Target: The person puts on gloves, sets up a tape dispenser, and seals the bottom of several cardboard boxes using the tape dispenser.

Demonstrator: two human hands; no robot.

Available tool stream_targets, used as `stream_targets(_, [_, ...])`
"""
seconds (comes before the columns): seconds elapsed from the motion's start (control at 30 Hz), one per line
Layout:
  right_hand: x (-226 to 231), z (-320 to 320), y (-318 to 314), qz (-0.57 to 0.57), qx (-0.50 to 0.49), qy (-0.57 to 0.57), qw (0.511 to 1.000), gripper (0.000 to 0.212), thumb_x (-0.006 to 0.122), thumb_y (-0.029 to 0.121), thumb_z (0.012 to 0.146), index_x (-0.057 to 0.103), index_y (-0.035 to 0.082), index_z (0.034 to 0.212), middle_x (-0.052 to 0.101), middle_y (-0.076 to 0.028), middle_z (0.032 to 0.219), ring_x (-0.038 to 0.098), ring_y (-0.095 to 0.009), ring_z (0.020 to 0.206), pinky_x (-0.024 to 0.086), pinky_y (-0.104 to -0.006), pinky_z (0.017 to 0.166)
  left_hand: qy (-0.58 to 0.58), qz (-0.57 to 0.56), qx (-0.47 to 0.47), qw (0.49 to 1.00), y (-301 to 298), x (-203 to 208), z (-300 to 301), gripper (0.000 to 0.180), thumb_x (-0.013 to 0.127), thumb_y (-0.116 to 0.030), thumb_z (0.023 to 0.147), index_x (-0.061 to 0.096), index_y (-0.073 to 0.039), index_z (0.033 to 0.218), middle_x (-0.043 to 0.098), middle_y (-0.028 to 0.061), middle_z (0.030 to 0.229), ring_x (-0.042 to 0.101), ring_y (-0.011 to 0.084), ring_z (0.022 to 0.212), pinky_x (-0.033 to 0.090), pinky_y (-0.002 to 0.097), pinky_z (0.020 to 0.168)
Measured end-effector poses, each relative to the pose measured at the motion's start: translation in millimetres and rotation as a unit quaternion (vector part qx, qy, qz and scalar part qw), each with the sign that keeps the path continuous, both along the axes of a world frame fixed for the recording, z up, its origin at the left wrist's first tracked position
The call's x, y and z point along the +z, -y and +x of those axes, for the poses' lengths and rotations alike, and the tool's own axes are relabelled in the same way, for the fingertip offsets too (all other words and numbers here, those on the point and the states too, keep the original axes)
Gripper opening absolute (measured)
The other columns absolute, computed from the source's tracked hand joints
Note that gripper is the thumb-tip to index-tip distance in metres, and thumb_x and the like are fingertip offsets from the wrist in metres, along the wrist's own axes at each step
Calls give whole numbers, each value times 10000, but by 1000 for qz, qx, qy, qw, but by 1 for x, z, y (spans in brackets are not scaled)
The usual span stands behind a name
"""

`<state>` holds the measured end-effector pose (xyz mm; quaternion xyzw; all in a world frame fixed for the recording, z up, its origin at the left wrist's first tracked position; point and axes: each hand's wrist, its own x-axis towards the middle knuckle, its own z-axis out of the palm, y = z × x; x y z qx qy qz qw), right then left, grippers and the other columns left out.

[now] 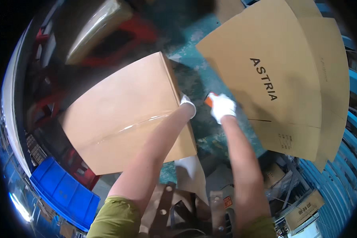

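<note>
A large closed cardboard box [127, 95] with shiny clear tape across its top lies at centre-left. My left hand [188, 106], in a white glove, is at the right side of this box; its fingers are mostly hidden by the box edge and my wrist. In the gap between the box and a stack of flat cardboard, my right hand [223, 108], also white-gloved, is closed around a small orange tool [209, 99]. The tool's exact kind cannot be made out. Its front end points left, apart from the box.
Flattened cardboard sheets [281, 79] with dark printing lie at the right, beside blue slats [345, 158]. A blue plastic crate [65, 192] stands at lower left. Another taped box [97, 31] sits far left near red frames. The worn green surface [214, 146] shows between the boxes.
</note>
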<state>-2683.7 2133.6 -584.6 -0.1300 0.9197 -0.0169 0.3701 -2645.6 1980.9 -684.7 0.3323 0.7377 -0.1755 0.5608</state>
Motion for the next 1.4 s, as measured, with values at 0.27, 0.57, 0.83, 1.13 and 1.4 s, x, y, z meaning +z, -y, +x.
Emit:
stream_targets(0.27, [55, 149, -150, -254, -484, -244, 801, 729, 697, -38, 697, 518, 88, 1392, 682, -89, 1154, 655, -159, 997, 501, -277, 890, -285, 528, 324, 731, -28, 142, 37, 278, 578, -253, 899, 671, -89, 1104, 594, 88, 1265, 463, 310, 1291, 313, 478, 1125])
stream_targets(0.57, [176, 194, -33, -315, -271, -320, 852, 703, 743, -9, 634, 548, 5, 1309, 583, -167, 889, 609, -343, 699, 508, -423, 626, 305, 249, 821, 414, 27, 240, 63, 924, 338, -755, 906, 384, -18, 1461, 452, 159, 1455, 430, 298, 1334, 308, 469, 1129])
stream_targets(0.83, [189, 204, -16, -309, -248, -318, 862, 731, 751, 36, 609, 561, 53, 1315, 585, -151, 884, 607, -324, 710, 504, -413, 612, 292, 248, 824, 417, 35, 262, 63, 664, 570, -629, 894, 654, -69, 1242, 655, 68, 1218, 568, 170, 1139, 399, 352, 1024])
stream_targets(1.13, [181, 206, 0, -361, -299, -318, 824, 735, 750, -1, 646, 521, 39, 1344, 584, -153, 858, 606, -324, 693, 498, -393, 617, 336, 178, 814, 439, 47, 256, 43, 335, 651, -308, 944, 701, -27, 1120, 712, 37, 1030, 649, 117, 923, 525, 274, 806])
stream_targets(1.4, [176, 179, 33, -272, -278, -273, 880, 818, 773, 78, 575, 560, 189, 1357, 583, -108, 843, 615, -298, 684, 512, -403, 599, -32, 348, 665, 660, 88, 191, -30, 179, 663, -98, 891, 736, 28, 996, 739, 113, 1003, 700, 126, 877, 543, 281, 821])
